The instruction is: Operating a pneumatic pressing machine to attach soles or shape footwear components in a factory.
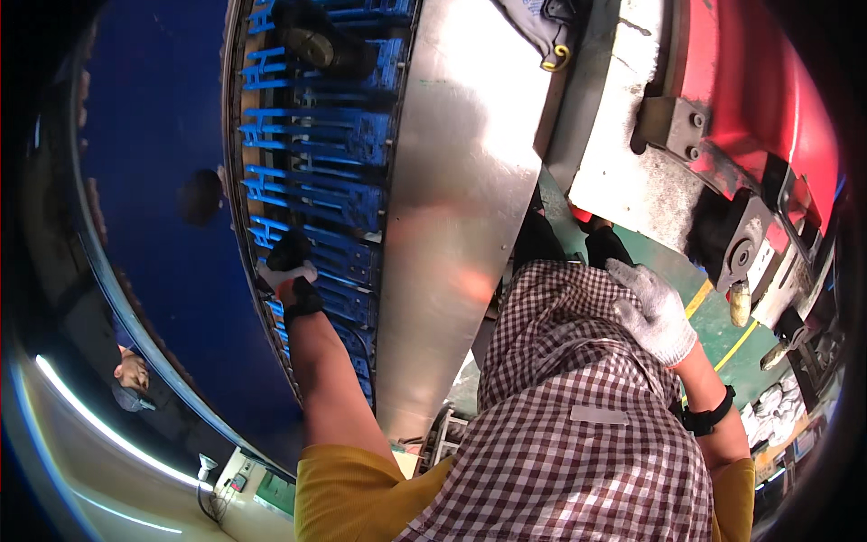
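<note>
My left hand point(291, 274), in a pale glove with a black wrist strap, reaches to a row of blue slotted holders point(316, 194). A small black thing point(289, 249) lies right at its fingers; I cannot make out its kind or whether the fingers grip it. My right hand point(655, 314) wears a white knitted glove and hangs beside the checked apron point(578, 388). Its fingers are apart and nothing shows in them. Farther up the holders sits a larger black object point(318, 45) with a tan patch.
A shiny metal sheet point(452, 208) runs alongside the holders, and a dark blue panel point(153, 154) stands on their left. Red machinery point(759, 81) with metal brackets is on the right. A grey-and-black glove point(542, 32) lies at the top. Another person point(133, 375) appears at far left.
</note>
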Action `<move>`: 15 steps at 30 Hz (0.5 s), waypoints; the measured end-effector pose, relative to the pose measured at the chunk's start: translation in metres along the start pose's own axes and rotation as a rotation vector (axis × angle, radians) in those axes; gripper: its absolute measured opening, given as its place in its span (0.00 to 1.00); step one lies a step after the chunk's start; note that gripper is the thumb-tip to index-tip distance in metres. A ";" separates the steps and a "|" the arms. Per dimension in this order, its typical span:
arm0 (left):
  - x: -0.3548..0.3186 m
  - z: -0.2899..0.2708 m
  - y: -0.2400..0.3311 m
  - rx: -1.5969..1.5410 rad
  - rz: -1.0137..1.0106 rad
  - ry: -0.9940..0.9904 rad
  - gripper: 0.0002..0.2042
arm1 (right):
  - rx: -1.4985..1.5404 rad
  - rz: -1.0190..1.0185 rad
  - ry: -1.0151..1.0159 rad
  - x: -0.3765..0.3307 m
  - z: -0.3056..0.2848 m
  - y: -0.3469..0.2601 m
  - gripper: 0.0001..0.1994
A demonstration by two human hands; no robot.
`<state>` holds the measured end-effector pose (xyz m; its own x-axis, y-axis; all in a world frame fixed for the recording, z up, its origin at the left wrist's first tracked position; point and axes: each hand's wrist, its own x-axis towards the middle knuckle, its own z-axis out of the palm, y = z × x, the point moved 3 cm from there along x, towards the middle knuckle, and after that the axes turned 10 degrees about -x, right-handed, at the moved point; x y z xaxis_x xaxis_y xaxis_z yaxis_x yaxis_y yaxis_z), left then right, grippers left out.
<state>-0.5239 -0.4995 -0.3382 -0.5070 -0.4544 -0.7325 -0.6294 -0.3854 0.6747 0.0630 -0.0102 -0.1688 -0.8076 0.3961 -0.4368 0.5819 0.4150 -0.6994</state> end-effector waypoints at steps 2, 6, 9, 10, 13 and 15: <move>-0.005 -0.002 -0.001 -0.043 -0.019 -0.041 0.17 | -0.029 -0.022 -0.062 0.001 0.003 0.001 0.26; -0.062 -0.006 -0.038 -0.074 0.061 -0.098 0.19 | -0.037 -0.079 -0.097 0.006 0.001 -0.003 0.25; -0.153 -0.014 -0.090 -0.203 -0.002 -0.336 0.23 | 0.047 -0.088 -0.099 0.011 -0.007 -0.012 0.24; -0.192 -0.019 -0.105 0.202 0.526 -0.339 0.25 | 0.115 -0.090 -0.094 0.014 -0.010 -0.016 0.24; -0.293 -0.011 -0.142 -0.009 0.108 -0.592 0.37 | 0.231 -0.129 -0.190 0.024 -0.023 -0.035 0.27; -0.368 0.006 -0.167 -0.286 -0.326 -1.022 0.45 | 0.393 -0.157 -0.303 0.026 -0.038 -0.053 0.32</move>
<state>-0.2364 -0.2631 -0.1819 -0.6719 0.5276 -0.5198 -0.7286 -0.5969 0.3359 0.0151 0.0095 -0.1213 -0.9077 0.0745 -0.4129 0.4185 0.0886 -0.9039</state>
